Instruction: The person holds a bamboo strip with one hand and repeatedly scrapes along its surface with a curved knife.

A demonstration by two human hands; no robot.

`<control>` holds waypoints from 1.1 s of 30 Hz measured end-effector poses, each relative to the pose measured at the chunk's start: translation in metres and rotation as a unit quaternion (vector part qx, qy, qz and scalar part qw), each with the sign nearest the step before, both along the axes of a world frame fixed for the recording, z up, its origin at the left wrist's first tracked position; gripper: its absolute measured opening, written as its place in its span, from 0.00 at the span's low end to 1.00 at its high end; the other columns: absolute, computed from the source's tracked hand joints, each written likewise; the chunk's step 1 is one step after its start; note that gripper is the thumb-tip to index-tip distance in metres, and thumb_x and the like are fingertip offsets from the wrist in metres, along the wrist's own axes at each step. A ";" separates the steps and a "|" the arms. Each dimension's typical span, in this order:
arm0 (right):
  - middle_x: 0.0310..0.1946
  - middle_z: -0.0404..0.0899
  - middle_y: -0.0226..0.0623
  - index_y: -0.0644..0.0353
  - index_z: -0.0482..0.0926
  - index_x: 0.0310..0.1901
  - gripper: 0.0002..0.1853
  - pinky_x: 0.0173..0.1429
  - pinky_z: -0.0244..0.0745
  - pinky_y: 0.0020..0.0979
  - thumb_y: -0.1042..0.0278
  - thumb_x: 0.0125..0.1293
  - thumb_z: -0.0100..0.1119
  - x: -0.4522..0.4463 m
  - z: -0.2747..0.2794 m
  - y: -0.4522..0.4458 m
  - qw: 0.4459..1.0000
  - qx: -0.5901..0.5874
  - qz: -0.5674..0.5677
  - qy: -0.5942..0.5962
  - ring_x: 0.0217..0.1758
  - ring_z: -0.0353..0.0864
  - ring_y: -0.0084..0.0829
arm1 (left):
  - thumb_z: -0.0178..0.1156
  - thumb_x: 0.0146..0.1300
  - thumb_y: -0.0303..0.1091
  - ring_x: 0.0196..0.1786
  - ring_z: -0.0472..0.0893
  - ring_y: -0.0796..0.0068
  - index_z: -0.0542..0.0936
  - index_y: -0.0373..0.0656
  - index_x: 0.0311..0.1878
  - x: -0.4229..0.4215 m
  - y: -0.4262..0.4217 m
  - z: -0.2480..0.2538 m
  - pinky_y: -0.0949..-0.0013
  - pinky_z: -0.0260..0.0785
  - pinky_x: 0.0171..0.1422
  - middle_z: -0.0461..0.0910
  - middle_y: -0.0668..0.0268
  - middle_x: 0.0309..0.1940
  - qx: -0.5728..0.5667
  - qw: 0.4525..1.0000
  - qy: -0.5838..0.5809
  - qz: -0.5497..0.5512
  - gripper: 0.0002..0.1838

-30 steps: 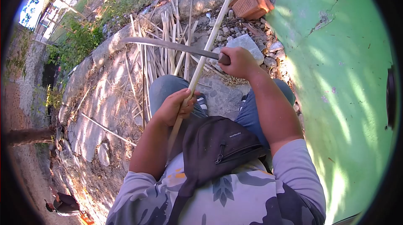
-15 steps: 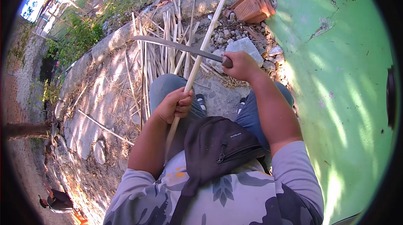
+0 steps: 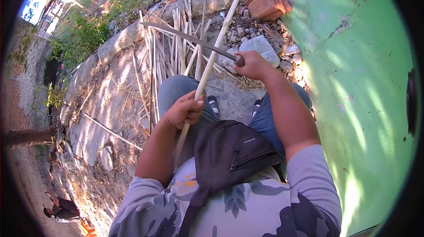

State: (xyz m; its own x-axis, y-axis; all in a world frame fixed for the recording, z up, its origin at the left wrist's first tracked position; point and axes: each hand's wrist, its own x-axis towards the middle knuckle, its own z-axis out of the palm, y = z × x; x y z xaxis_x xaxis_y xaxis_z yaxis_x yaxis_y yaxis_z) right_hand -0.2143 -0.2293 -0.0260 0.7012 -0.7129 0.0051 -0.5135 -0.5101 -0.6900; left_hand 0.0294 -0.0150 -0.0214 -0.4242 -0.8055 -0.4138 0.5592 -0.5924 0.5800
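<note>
Machete (image 3: 190, 39) (right hand (image 3: 252, 65)) across strip (image 3: 226, 22)

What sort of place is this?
It looks like an outdoor yard, probably beside a building: there are leafy green plants, rough ground dappled with sunlight, and a big green painted surface that seems to be a wall.

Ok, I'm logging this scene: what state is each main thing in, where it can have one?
Long strip, slanted, held toward its lower end
Knife, blade bare, crossing the long strip; contact unclear
Left hand, grip closed around the long strip
Right hand, grip closed on the knife's handle
Black bag, zip looks shut
Strip pile, lying loose
Orange bricks, stacked, tilted
Green surface, cracked in places
</note>
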 end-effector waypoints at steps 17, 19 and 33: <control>0.35 0.86 0.47 0.60 0.84 0.40 0.15 0.48 0.80 0.45 0.58 0.57 0.69 0.004 0.002 0.003 0.998 0.018 0.022 0.049 0.42 0.86 0.49 | 0.60 0.69 0.28 0.20 0.57 0.89 0.69 0.51 0.49 -0.003 -0.002 0.000 0.81 0.46 0.20 0.60 0.78 0.25 -0.007 1.000 -0.016 -0.011 0.11; 0.35 0.86 0.47 0.59 0.85 0.40 0.15 0.48 0.80 0.45 0.58 0.57 0.69 0.009 0.003 0.013 0.997 0.015 0.061 0.052 0.42 0.86 0.50 | 0.60 0.69 0.28 0.20 0.57 0.89 0.69 0.51 0.50 -0.003 -0.002 0.000 0.81 0.47 0.20 0.61 0.78 0.25 -0.003 1.000 -0.008 -0.010 0.11; 0.33 0.85 0.47 0.57 0.84 0.37 0.11 0.46 0.79 0.45 0.61 0.56 0.68 0.009 -0.006 0.011 0.997 -0.006 0.051 0.050 0.39 0.85 0.51 | 0.62 0.65 0.26 0.20 0.58 0.88 0.68 0.51 0.48 -0.011 -0.004 0.009 0.79 0.48 0.21 0.62 0.78 0.24 0.006 0.996 -0.088 -0.012 0.14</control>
State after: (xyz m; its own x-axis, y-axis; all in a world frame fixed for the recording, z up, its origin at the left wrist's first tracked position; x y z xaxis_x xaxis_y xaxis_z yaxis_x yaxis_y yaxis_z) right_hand -0.2051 -0.2179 -0.0318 0.7679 -0.6377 -0.0611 -0.5243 -0.5708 -0.6319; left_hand 0.0189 -0.0187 -0.0119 -0.3624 -0.7908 -0.4932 0.4355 -0.6115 0.6606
